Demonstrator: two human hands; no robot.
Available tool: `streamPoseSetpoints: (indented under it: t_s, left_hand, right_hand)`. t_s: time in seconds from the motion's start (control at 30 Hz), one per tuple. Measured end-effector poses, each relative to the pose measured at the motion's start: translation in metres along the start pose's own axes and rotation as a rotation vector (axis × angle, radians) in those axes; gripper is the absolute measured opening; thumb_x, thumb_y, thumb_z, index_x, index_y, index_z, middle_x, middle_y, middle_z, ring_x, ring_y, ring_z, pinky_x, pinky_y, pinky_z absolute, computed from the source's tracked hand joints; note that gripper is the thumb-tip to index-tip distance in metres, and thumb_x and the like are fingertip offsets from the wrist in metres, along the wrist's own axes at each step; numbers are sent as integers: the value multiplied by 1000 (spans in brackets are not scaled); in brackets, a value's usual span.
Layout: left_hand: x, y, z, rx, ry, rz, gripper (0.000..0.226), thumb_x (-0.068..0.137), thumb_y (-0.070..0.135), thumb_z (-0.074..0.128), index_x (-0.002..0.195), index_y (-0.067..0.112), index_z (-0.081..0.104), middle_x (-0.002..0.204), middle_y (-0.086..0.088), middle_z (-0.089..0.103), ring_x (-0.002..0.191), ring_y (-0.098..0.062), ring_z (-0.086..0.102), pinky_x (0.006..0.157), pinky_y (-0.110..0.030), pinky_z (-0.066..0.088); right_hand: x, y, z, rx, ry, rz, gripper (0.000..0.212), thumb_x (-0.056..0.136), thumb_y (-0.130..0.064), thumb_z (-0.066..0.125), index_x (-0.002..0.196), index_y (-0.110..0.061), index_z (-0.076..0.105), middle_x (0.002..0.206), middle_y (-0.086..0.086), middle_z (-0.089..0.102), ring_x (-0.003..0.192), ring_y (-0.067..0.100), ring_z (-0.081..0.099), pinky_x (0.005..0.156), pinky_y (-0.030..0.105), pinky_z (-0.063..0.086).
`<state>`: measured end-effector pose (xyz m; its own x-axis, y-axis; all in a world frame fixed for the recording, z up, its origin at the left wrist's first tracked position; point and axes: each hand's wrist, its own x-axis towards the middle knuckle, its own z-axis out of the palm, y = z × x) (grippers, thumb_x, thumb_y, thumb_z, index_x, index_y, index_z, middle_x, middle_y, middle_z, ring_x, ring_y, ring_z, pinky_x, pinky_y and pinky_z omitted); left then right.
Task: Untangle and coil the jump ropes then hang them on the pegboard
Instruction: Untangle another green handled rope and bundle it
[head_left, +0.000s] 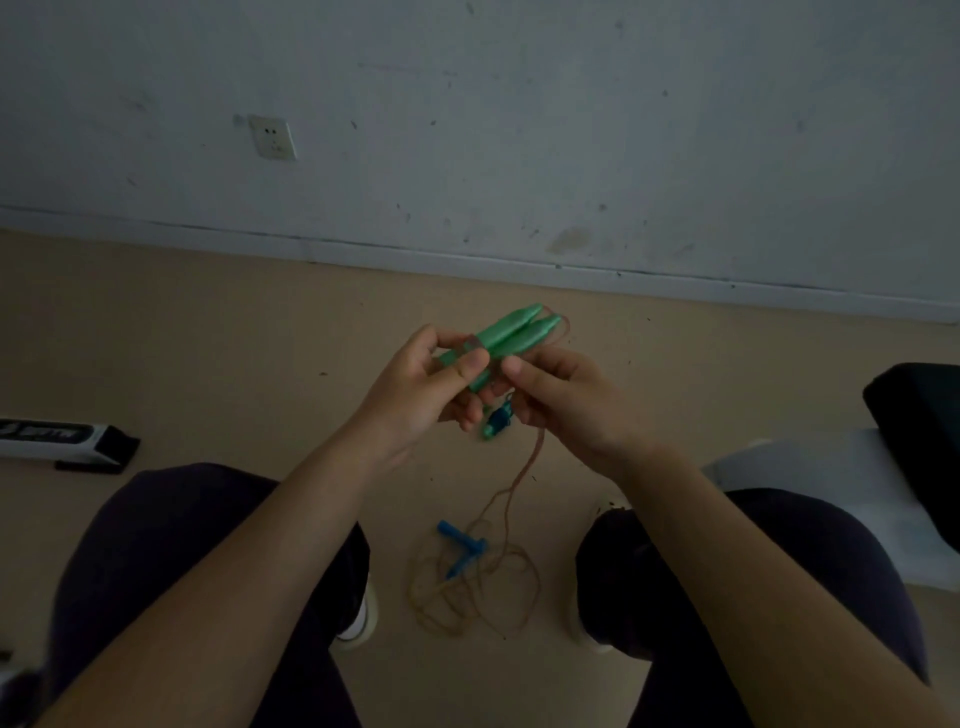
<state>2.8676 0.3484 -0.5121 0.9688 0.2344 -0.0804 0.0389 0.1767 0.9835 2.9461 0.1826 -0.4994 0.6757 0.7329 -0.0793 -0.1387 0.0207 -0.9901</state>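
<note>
Our left hand (426, 384) grips two smooth, tapered green plastic jump-rope handles (506, 332) side by side. Our right hand (561, 400) pinches their thin tan cord (524, 467), which trails to loose loops on the beige floor (208, 338) beside two blue plastic handles (462, 545).

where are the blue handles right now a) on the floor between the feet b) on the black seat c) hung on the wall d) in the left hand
a, the blue handles lie on the floor amid loose rope between the feet, while both hands hold the green handles.
</note>
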Motion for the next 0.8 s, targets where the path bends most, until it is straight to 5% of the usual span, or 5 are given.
streamPoseSetpoints:
  t_s: [0.23,0.33,0.5,0.7,0.8]
  left_hand:
    - [-4,1,4,148,-115,-47,36,93,1,65,121,6,43,74,-8,73,57,-21,66,53,-29,55]
    - [-5,4,4,187,-114,-38,37,93,1,65,125,4,46,78,-9,72,58,-22,66,54,-30,53]
    - [-7,4,8,225,-132,-7,22,95,4,63,114,14,62,75,-3,71,58,-21,67,53,-29,54]
    - [-7,5,5,86,-168,-24,26,88,26,73,110,15,67,79,-8,73,59,-22,69,53,-27,54]
    - [-6,5,4,45,-147,-8,25,85,27,75,107,16,70,80,-9,74,58,-21,68,53,-26,54]
  right_hand:
    - [1,-4,-5,-234,40,2,33,99,-22,55,72,-26,73,60,-7,59,50,4,44,48,17,36]
    - [1,-8,-5,-317,46,25,40,99,-24,56,63,-32,72,56,-8,57,47,3,44,46,17,35]
    - [1,-11,-1,-443,50,-4,36,101,-29,51,70,-16,63,46,-11,53,40,0,41,43,14,34]
    - [-2,-14,5,-474,39,-55,57,103,-42,39,52,-38,62,43,-15,50,40,0,41,43,10,32]
    - [-2,-13,4,-375,36,-35,54,101,-46,42,53,-35,62,45,-14,48,41,0,38,43,16,33]
